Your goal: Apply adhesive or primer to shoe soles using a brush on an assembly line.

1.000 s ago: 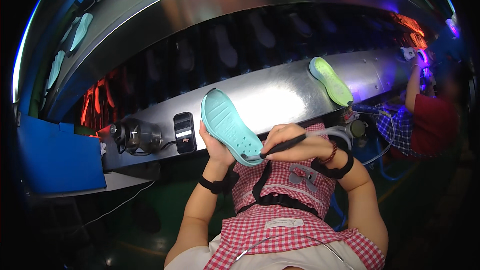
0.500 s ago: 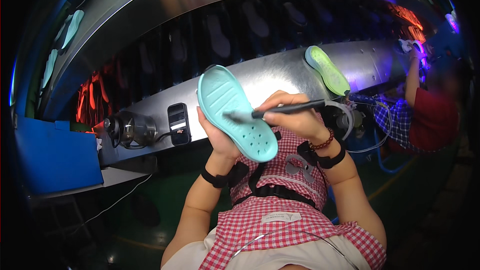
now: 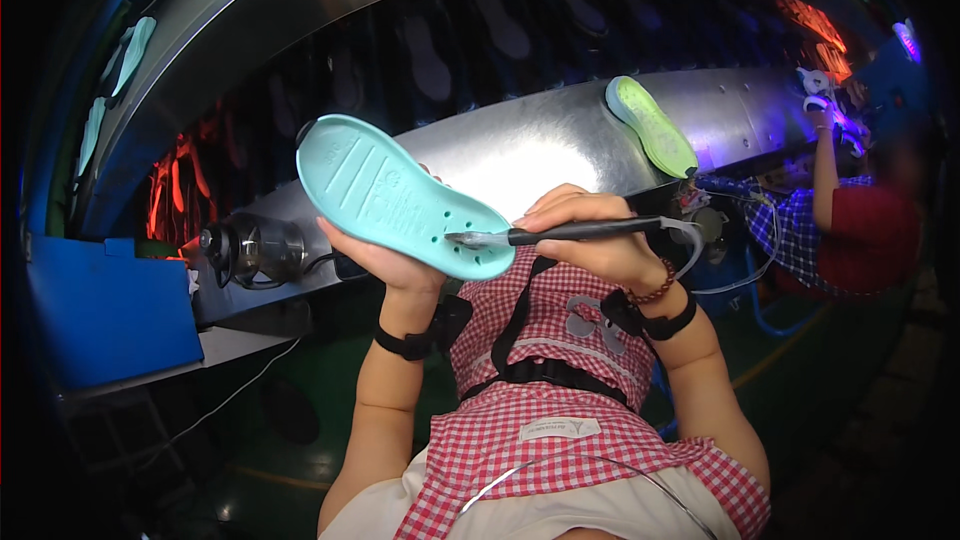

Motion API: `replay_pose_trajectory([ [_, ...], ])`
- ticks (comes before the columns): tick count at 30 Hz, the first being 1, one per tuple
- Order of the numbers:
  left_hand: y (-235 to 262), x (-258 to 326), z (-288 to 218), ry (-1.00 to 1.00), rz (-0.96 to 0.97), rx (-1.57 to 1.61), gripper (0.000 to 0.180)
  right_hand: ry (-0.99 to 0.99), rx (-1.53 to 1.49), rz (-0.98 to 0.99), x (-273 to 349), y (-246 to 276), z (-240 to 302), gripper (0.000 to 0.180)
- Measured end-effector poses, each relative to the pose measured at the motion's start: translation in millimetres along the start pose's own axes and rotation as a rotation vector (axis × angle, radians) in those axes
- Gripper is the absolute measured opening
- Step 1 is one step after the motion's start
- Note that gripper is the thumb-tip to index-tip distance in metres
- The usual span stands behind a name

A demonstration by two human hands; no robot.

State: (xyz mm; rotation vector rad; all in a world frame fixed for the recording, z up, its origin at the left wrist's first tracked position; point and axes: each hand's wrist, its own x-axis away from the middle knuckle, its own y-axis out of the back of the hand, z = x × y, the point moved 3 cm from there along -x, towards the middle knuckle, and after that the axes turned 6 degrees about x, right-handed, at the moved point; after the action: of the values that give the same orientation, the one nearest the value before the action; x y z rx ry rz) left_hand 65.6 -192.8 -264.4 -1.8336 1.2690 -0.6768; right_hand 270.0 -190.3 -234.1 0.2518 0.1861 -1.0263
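A turquoise shoe sole [image 3: 370, 190] is tilted in the air above the bench edge, its ridged inner face and small round holes toward me. My left hand [image 3: 385, 258] is closed round it from below and behind; part of the fingers is hidden behind the sole. In my right hand [image 3: 590, 235] I grip a black-handled brush [image 3: 570, 230], with a thin tube running from its rear end. The brush tip touches or nearly touches the holed end of the sole.
On the metal bench [image 3: 500, 160] lies a yellow-green sole [image 3: 650, 125]. A glass jug [image 3: 255, 248] stands at the left near a blue box [image 3: 115, 310]. Dark soles line the conveyor [image 3: 430, 60] behind. At the right, a co-worker's arm [image 3: 822, 165] reaches toward the bench.
The turquoise sole has swung to the left and lies flatter. The brush tip has shifted from its middle to the holed end. My left hand has moved left with it.
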Motion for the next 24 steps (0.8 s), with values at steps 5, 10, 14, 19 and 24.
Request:
replay_pose_trajectory([
  [5,-6.2,6.9,-6.4,0.067,0.16,0.047,0.082,0.082,-0.284,0.224,3.1,-5.5,-7.0,0.022],
  [10,-26.4,25.9,-1.6,0.176,-0.075,0.115,0.073,-0.243,-0.604,0.007,8.0,-18.3,-15.8,0.018],
  [14,-6.5,40.5,16.2,0.476,0.208,0.262,0.059,-0.247,-0.527,0.009,8.4,-26.3,-2.7,0.02],
  [19,6.5,28.5,3.1,0.61,0.269,0.061,0.058,-0.217,-0.289,0.166,6.0,-11.0,10.7,0.023],
  [24,-8.4,24.3,-2.7,0.95,0.293,-0.029,0.046,0.155,0.022,0.497,-5.2,-12.3,33.5,0.021],
])
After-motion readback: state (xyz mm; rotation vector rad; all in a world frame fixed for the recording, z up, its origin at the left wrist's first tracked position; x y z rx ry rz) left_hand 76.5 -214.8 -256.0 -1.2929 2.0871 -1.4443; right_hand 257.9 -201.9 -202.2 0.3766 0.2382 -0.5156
